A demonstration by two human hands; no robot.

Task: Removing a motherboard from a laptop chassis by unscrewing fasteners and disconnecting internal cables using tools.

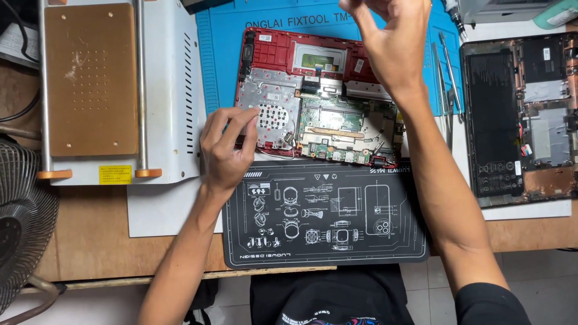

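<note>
Nearest the body, a black work mat (328, 216) printed with white line drawings, lying flat on the wooden worktop (90, 241). Just beyond its far edge, an opened red laptop base (313, 108), green circuit board and silver shielding exposed, resting partly on a blue repair mat (220, 54). Left hand (226, 144) at the laptop's near-left corner, fingers curled with the tips pinched together against the silver plate; whether anything small sits between them, impossible to tell. Right hand (391, 42) raised over the laptop's far-right corner, fingers bent and drawn together near the top edge of view, apparently holding nothing. To the left, a white machine with a brown perforated plate (90, 78) and, at the edge, a fan grille (21, 222). To the right, metal tweezers (448, 78) on the blue mat, then a second opened laptop (521, 114), dark, with its battery showing.
</note>
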